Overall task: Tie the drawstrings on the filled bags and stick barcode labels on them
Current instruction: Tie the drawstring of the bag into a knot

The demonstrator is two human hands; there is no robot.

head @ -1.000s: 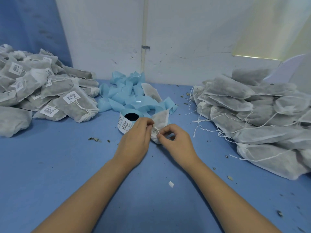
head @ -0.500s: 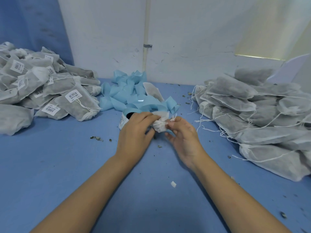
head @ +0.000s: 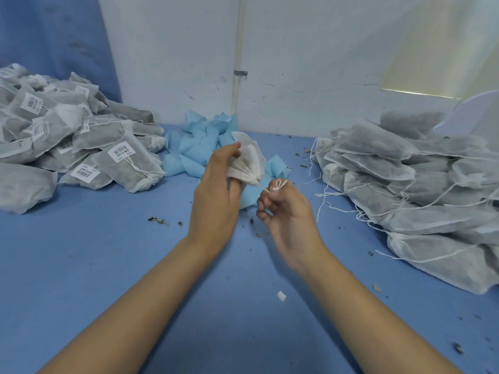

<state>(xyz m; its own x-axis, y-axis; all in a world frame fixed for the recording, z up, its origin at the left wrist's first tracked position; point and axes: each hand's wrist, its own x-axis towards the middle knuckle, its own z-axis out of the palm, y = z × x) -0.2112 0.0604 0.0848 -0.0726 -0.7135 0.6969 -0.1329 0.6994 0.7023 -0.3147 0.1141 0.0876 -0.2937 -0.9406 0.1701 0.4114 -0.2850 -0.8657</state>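
Head camera shows my left hand (head: 216,201) gripping the gathered bag (head: 248,166) above the blue table (head: 108,252), bracing it; my right hand (head: 286,211) pinches the drawstring (head: 263,188), looped over a fingertip, apparently to cinch it tight.

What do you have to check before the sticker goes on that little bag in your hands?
1. Left hand grips the bag: ok.
2. Bag neck gathered shut: ok.
3. Right hand pinches the drawstring: ok.
4. Knot pulled tight: cannot tell.
5. Barcode label on this bag: not ok, none showing.
6. Labelled pile nearby for the finished bag: ok.
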